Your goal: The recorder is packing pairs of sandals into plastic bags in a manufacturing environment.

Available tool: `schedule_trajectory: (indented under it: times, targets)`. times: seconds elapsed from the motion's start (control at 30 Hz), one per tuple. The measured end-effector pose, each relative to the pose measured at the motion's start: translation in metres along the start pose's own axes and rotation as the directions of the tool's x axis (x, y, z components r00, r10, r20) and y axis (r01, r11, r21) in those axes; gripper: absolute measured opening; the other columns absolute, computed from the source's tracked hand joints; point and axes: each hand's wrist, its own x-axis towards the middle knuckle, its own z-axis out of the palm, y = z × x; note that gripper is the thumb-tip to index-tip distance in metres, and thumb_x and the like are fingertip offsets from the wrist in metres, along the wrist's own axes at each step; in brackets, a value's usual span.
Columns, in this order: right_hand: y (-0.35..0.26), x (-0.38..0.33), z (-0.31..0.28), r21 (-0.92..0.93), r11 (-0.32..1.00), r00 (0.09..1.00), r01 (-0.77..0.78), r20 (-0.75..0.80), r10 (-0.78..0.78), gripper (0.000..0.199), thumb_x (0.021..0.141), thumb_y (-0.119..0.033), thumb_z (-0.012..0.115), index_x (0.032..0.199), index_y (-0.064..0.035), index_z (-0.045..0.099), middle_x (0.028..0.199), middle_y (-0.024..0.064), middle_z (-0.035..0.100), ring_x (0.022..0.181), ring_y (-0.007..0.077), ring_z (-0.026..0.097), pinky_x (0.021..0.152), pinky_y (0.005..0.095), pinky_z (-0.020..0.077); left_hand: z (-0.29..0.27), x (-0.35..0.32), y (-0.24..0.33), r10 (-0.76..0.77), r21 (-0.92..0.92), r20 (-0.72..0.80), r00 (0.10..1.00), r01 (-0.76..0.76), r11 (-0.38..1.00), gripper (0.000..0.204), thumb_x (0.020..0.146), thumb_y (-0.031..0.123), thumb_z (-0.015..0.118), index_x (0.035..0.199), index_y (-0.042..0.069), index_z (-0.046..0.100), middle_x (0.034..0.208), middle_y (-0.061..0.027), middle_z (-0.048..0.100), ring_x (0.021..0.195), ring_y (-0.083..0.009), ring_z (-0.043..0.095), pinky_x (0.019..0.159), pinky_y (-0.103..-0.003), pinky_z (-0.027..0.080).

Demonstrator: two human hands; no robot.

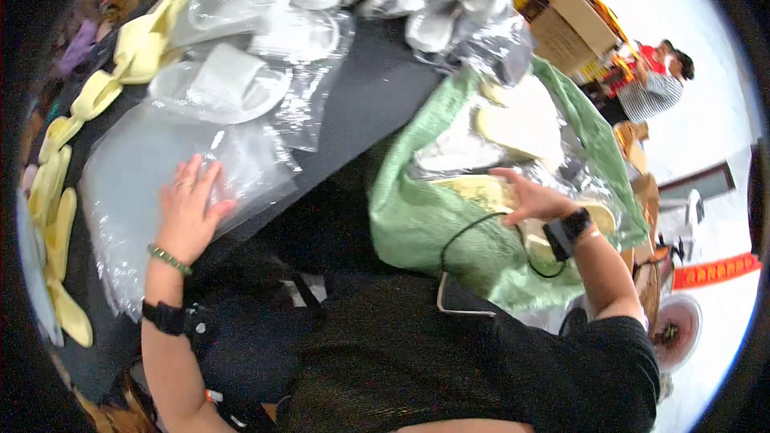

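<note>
My left hand point(191, 204) lies with its fingers stretched out on a stack of clear plastic bags point(128, 164) on the dark table point(369, 76). Just beyond it is a pair of white slippers point(224, 84) with clear plastic about them. Over the mouth of a green woven sack point(397, 184) reaches my right hand point(539, 199), thumb and fingers apart, near pale yellow slippers inside. One cream slipper point(521, 132) lies on top there, among clear wrapping. Whether my right fingertips touch a slipper is hard to make out.
Pale yellow slippers point(96, 95) line the table's left edge. More bagged white and grey slippers point(437, 20) are piled at the back. Behind the sack stand a cardboard box point(573, 28) and two people point(651, 92). A round fan point(676, 331) is at far right.
</note>
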Motion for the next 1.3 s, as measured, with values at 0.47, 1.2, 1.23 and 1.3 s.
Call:
schedule_trajectory:
  times: [0.47, 1.2, 1.23, 1.3]
  targets:
    - [-0.255, -0.048, -0.057, -0.904, 0.407, 0.929, 0.131, -0.032, -0.368, 0.101, 0.045, -0.023, 0.093, 0.135, -0.0053, 0.049, 0.125, 0.0146, 0.059, 0.12, 0.0323, 0.055, 0.103, 0.0393, 0.0432, -0.005, 0.0, 0.01, -0.052, -0.013, 0.028, 0.998, 0.053, 0.999, 0.067, 0.089, 0.054, 0.059, 0.145, 0.021, 0.042, 0.154, -0.0201, 0.03, 0.143, -0.0398, 0.028, 0.109, -0.064, 0.022]
    - [-0.431, 0.132, 0.112, -0.694, -0.507, -0.457, 0.511, 0.281, -0.844, 0.061, 0.07, 0.001, 0.078, 0.127, -0.0061, 0.055, 0.119, 0.0137, 0.061, 0.109, 0.032, 0.058, 0.093, 0.0396, 0.0472, 0.003, -0.009, 0.017, -0.09, -0.008, -0.07, 0.993, 0.089, 0.996, 0.068, 0.089, 0.063, 0.05, 0.142, 0.021, 0.047, 0.153, -0.0223, 0.031, 0.141, -0.0401, 0.03, 0.108, -0.061, 0.026]
    - [-0.419, 0.155, 0.129, -0.619, -0.546, -0.353, 0.565, 0.416, -0.838, 0.058, 0.071, -0.001, 0.073, 0.126, -0.0068, 0.056, 0.119, 0.0125, 0.059, 0.11, 0.0316, 0.056, 0.093, 0.0396, 0.0468, 0.002, -0.007, 0.019, -0.103, 0.004, -0.081, 0.991, 0.103, 0.995, 0.068, 0.089, 0.063, 0.05, 0.142, 0.021, 0.047, 0.153, -0.0223, 0.031, 0.141, -0.0401, 0.03, 0.108, -0.061, 0.026]
    - [-0.396, 0.204, 0.169, -0.533, -0.57, -0.217, 0.625, 0.582, -0.784, 0.045, 0.078, -0.013, 0.065, 0.122, -0.0087, 0.06, 0.118, 0.0107, 0.059, 0.112, 0.0299, 0.056, 0.097, 0.0404, 0.045, -0.001, -0.013, 0.02, -0.1, -0.001, -0.061, 0.993, 0.1, 0.995, 0.068, 0.09, 0.062, 0.05, 0.142, 0.019, 0.047, 0.154, -0.0228, 0.029, 0.142, -0.0404, 0.028, 0.109, -0.062, 0.025]
